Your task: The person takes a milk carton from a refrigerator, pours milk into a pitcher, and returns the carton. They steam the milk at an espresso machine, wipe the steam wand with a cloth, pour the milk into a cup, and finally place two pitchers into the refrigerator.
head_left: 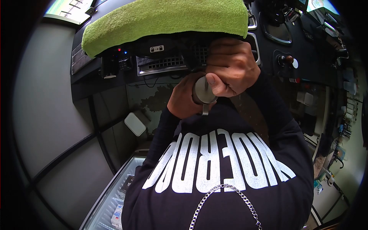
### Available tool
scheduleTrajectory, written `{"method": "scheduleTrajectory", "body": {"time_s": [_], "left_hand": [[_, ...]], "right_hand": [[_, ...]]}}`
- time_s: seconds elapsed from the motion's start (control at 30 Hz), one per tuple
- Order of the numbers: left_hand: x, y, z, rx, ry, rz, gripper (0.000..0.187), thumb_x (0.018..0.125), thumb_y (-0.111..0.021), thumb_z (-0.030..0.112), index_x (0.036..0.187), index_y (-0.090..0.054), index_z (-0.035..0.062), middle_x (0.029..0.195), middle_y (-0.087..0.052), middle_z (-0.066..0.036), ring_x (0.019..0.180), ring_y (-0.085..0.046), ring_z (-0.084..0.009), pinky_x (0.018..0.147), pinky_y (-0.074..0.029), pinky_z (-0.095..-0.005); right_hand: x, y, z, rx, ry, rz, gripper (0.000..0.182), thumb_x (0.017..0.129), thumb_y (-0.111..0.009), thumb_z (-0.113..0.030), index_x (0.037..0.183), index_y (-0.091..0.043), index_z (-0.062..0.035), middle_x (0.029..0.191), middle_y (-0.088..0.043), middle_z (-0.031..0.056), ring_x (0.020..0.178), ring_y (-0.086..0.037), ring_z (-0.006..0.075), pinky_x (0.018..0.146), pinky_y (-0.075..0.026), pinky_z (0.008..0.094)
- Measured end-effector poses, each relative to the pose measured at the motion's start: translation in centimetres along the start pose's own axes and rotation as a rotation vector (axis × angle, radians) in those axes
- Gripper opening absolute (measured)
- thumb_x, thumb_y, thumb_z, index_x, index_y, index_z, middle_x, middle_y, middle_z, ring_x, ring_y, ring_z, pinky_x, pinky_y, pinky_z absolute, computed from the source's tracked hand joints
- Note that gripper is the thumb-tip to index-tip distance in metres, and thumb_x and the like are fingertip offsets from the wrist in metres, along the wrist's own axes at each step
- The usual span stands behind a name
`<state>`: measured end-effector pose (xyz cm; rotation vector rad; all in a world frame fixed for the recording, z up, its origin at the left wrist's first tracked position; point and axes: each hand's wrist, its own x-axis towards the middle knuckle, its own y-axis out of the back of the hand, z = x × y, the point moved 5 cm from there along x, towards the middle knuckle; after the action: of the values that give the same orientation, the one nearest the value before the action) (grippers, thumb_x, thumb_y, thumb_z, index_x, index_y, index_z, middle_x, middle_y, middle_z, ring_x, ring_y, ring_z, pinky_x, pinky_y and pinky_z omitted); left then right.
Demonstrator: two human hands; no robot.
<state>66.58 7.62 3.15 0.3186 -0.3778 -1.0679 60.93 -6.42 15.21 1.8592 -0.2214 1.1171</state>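
Observation:
A small metal milk pitcher (204,92) is tilted over in front of the black coffee machine (138,49), its handle pointing toward my chest. My left hand (182,97) is wrapped round the pitcher's side. Fingers curled, my right hand (234,67) is closed just above and right of it, thumb at the pitcher's rim. I cannot tell what the right hand grips, as its fingers hide it. The slotted drip tray (166,64) lies just beyond both hands.
A green towel (165,21) covers the machine's top. Right of it, a tamper (283,60) stands on the black counter (312,63). A white lidded container (135,124) is below left. Near my left side is a glass-topped case (111,191) holding packages.

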Motion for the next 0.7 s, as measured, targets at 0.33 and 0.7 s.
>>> {"method": "scheduleTrajectory", "body": {"time_s": [0.33,0.7], "left_hand": [[-0.05,-0.07,-0.12,-0.015,-0.017,0.008,0.085,0.058,-0.096,0.026,0.131,-0.058,0.0054,0.118,-0.068,-0.016,0.103,-0.071,-0.0355,0.086,-0.060,-0.0434],[-0.12,0.04,0.08,0.012,-0.007,0.005,0.084,0.058,-0.096,0.027,0.131,-0.058,0.0074,0.118,-0.068,-0.015,0.103,-0.071,-0.0352,0.086,-0.059,-0.0435]], "right_hand": [[0.08,0.02,0.03,0.008,0.017,0.012,0.035,0.087,-0.053,-0.016,0.054,-0.052,-0.0059,0.054,-0.053,0.0066,0.049,-0.057,0.0262,0.058,-0.054,0.0374],[-0.05,-0.02,-0.03,0.003,0.010,0.021,0.038,0.090,-0.054,-0.017,0.054,-0.054,-0.0049,0.055,-0.056,0.0075,0.050,-0.059,0.0266,0.061,-0.056,0.0376]]}}
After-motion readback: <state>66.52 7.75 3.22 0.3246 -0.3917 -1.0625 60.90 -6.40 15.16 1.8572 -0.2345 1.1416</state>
